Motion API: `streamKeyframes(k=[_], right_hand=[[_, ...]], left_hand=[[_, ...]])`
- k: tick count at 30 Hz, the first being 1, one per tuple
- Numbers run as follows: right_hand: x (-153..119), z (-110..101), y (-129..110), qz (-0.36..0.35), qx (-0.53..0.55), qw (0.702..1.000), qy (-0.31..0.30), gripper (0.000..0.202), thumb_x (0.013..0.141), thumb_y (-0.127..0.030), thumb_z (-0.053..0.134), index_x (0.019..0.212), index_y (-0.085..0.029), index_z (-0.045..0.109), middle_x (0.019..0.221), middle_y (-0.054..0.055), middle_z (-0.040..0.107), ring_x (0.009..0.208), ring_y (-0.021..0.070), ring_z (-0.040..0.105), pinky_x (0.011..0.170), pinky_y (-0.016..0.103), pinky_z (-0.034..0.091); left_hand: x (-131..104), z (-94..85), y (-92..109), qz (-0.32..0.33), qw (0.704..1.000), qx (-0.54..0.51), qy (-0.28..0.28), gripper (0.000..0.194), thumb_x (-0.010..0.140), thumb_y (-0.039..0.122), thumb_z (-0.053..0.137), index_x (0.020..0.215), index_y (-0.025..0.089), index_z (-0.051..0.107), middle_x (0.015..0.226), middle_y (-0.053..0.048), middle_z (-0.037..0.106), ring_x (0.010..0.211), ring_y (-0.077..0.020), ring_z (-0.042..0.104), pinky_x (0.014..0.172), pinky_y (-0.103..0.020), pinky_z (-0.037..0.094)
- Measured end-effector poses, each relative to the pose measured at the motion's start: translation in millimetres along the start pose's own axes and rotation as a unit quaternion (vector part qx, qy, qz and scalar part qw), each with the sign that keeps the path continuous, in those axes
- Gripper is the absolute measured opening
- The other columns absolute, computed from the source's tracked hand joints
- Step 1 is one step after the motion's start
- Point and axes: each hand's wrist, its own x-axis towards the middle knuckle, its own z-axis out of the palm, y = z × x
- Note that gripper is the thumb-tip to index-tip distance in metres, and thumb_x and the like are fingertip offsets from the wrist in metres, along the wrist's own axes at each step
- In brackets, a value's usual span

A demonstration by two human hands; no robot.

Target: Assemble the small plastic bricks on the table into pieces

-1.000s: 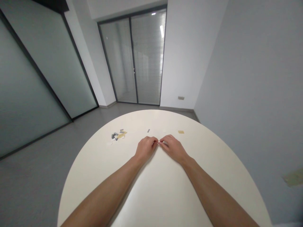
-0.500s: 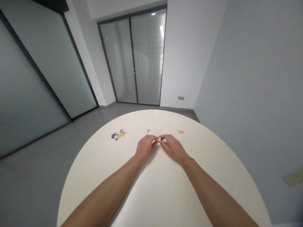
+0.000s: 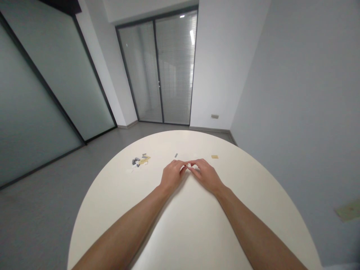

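My left hand [image 3: 173, 174] and my right hand [image 3: 206, 174] meet over the middle of the round table. Between their fingertips they pinch a small white piece [image 3: 188, 165], perhaps a toy building brick; most of it is covered by the fingers. Just beyond my left hand lies a small grey piece [image 3: 176, 155]. A flat tan piece [image 3: 214, 156] rests past my right hand. Farther left sits a loose pile of small pieces [image 3: 143, 161] in grey, dark, tan and white, too small to tell apart clearly.
The white round table [image 3: 180, 232] stretches under both forearms. Past its far edge are a grey floor [image 3: 112, 146] and a glazed door [image 3: 160, 75] with blinds. Frosted glass panels [image 3: 56, 75] stand on the left, a plain wall [image 3: 303, 93] on the right.
Almost nothing differs. My fingertips have shifted very slightly around the small white piece, which both hands still hold; the pieces on the table lie as before.
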Motion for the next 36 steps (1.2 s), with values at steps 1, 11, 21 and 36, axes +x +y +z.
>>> streamKeyframes(k=[1, 11, 21, 36], right_hand=[[0.1, -0.5, -0.6, -0.001, 0.000, 1.000, -0.002, 0.023, 0.098, -0.037, 0.052, 0.114, -0.025, 0.065, 0.104, 0.006, 0.070, 0.104, 0.0214, 0.062, 0.093, 0.038, 0.050], [1.2, -1.2, -2.1, -0.001, -0.010, 1.000, -0.018, 0.023, 0.100, -0.035, 0.050, 0.106, -0.023, 0.068, 0.104, 0.005, 0.072, 0.105, 0.0214, 0.061, 0.093, 0.038, 0.049], [1.6, -0.4, -1.8, -0.001, -0.037, 0.999, -0.020, 0.028, 0.101, -0.039, 0.045, 0.099, -0.023, 0.069, 0.098, 0.006, 0.073, 0.102, 0.0215, 0.062, 0.089, 0.037, 0.051], [0.8, 0.8, 0.7, 0.017, -0.027, 0.999, -0.022, 0.029, 0.103, -0.036, 0.041, 0.101, -0.024, 0.068, 0.101, 0.005, 0.072, 0.104, 0.0201, 0.062, 0.090, 0.036, 0.050]], left_hand=[[0.0, -0.4, 0.2, 0.000, 1.000, -0.001, -0.001, 0.021, 0.098, 0.029, 0.052, 0.108, 0.024, 0.069, 0.102, -0.003, 0.073, 0.099, -0.0172, 0.063, 0.089, -0.031, 0.050], [-0.4, -2.3, 1.9, -0.012, 1.000, 0.000, -0.009, 0.023, 0.099, 0.032, 0.050, 0.107, 0.026, 0.070, 0.101, -0.001, 0.074, 0.097, -0.0162, 0.065, 0.087, -0.029, 0.050], [1.5, -4.6, 6.5, -0.041, 0.999, 0.010, -0.027, 0.023, 0.099, 0.035, 0.050, 0.104, 0.025, 0.070, 0.099, -0.001, 0.075, 0.093, -0.0165, 0.066, 0.084, -0.028, 0.050], [-0.6, -1.6, 2.1, 0.010, 1.000, -0.018, -0.018, 0.022, 0.096, 0.022, 0.055, 0.114, 0.028, 0.066, 0.105, 0.001, 0.073, 0.097, -0.0141, 0.065, 0.088, -0.027, 0.050]])
